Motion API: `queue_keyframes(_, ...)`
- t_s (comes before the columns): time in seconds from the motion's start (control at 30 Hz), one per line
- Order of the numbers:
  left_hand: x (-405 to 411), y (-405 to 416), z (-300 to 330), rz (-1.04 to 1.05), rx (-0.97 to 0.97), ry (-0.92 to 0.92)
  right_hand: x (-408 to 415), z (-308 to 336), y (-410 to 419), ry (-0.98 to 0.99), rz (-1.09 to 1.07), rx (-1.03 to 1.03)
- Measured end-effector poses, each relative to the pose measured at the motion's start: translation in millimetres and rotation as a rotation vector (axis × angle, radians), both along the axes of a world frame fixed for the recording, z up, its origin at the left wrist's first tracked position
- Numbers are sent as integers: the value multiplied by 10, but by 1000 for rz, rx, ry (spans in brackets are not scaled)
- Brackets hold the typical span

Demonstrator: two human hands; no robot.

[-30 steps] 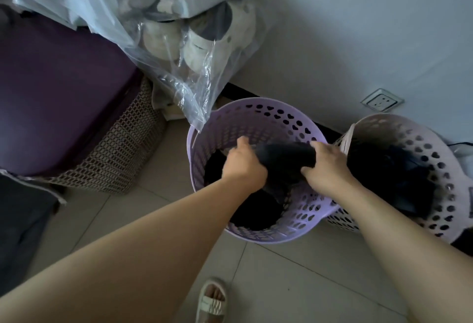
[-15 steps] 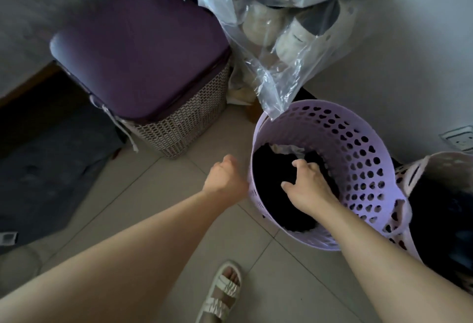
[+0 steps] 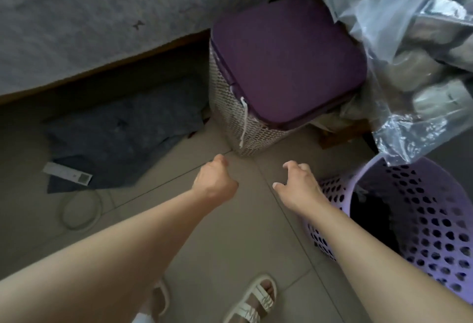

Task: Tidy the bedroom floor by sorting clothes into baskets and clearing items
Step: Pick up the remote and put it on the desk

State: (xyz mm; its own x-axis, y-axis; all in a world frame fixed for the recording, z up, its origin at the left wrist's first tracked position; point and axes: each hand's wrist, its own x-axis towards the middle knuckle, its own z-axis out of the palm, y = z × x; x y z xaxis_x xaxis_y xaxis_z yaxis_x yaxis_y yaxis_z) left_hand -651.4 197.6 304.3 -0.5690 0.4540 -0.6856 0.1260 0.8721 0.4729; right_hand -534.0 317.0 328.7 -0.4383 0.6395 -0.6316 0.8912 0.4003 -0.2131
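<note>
Bed (image 3: 76, 15): it is filling the upper left, its grey cover hanging over a brown edge strip, with shadow running underneath.
Plastic bag (image 3: 409, 48): a big clear bag is bulging in from the upper right; blurred pale shapes are showing through it, and its lower corner is dangling right over the lilac basket's rim.
Hamper (image 3: 256, 123): a woven pale box with a dark purple padded lid is sitting between the bed and the bag, a white cord trailing down its near corner.
Dark garment (image 3: 122, 133): a bluish-grey piece of clothing is lying crumpled on the tiles just beside the hamper, partly in the bed's shadow, well apart from both hands.
Lilac basket (image 3: 435, 220): a perforated laundry basket is standing at the right with dark clothes lying inside; the right forearm is crossing in front of its near wall.
White cable (image 3: 79, 210): a loop of cord is lying on the tiles near the garment's lower edge.
White tag (image 3: 67, 173): a long strip with a printed square code is lying on the garment's near corner.
Floor (image 3: 230, 240): grey-beige tiles with thin dark grout lines are running under everything.
Sandals (image 3: 253, 299): pale strapped sandals are showing at the bottom edge.
Left hand (image 3: 215, 181): it is hanging over the bare tiles, fingers curled into a loose fist, holding nothing.
Right hand (image 3: 298, 184): it is hovering just beside the basket, fingers and thumb spread and hooked, touching nothing.
</note>
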Motion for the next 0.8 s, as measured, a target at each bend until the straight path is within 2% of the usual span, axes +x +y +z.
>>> queue_keyframes(0.43, -1914, -1898, -374, 281, -116, 43, -2241, -359, -1497, -31, 279, -44)
queue_keyframes(0.8, -2351, -2579, -627, 502, -148, 8, -3104, -700, -2109, -52, 501, -72)
